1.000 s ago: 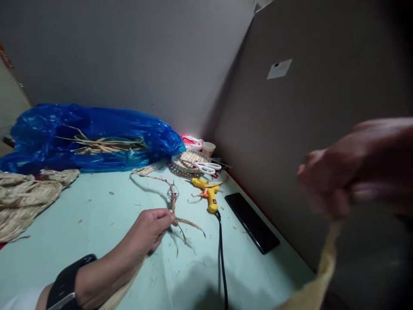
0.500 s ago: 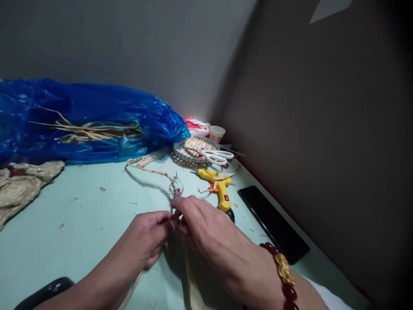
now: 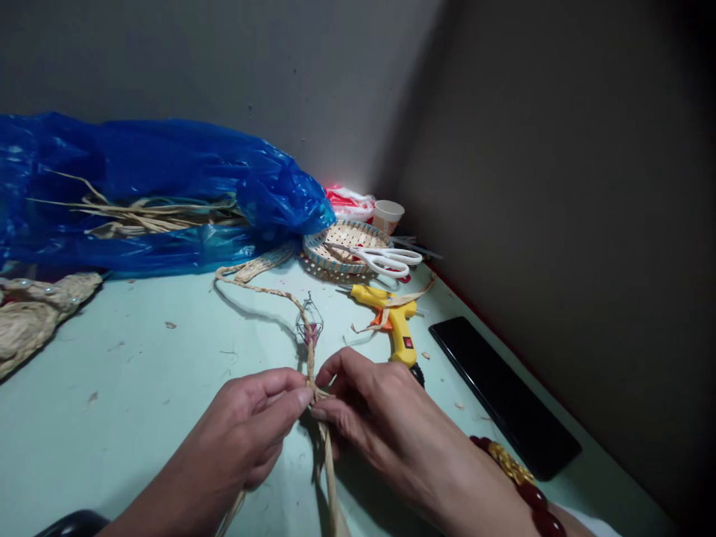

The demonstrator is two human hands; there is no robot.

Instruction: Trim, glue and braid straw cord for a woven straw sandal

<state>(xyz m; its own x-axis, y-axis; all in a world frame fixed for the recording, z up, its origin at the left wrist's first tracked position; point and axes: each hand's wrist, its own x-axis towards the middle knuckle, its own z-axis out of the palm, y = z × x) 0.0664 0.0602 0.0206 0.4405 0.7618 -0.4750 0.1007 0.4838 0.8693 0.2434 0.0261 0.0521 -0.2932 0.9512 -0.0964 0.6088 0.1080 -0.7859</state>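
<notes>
A thin braid of straw-coloured fibre [image 3: 310, 362] runs from the far side of the table to my hands. My left hand [image 3: 246, 429] pinches it at its working end between thumb and forefinger. Right beside, my right hand [image 3: 380, 418] is closed at the same spot, thumb and finger on a strand. Loose flat strands [image 3: 331, 477] hang toward me below the fingers, one passing under my left hand. Just beyond, a small wire clip-like frame with a reddish part [image 3: 311, 328] sits at the braid. The curled fingers partly hide the strand ends.
A blue plastic bag [image 3: 184, 160] with fibre strips lies at the back. A woven basket [image 3: 318, 250] holds white scissors [image 3: 385, 261]; a paper cup [image 3: 388, 215] stands behind. To the right are a yellow glue gun [image 3: 400, 328] and a black phone [image 3: 503, 395]. Woven straw pieces [image 3: 33, 321] lie left.
My right hand has shifted slightly right and lower, uncovering the braid and the joint between the fingers. My left hand keeps its pinch. The whole view has tilted a little.
</notes>
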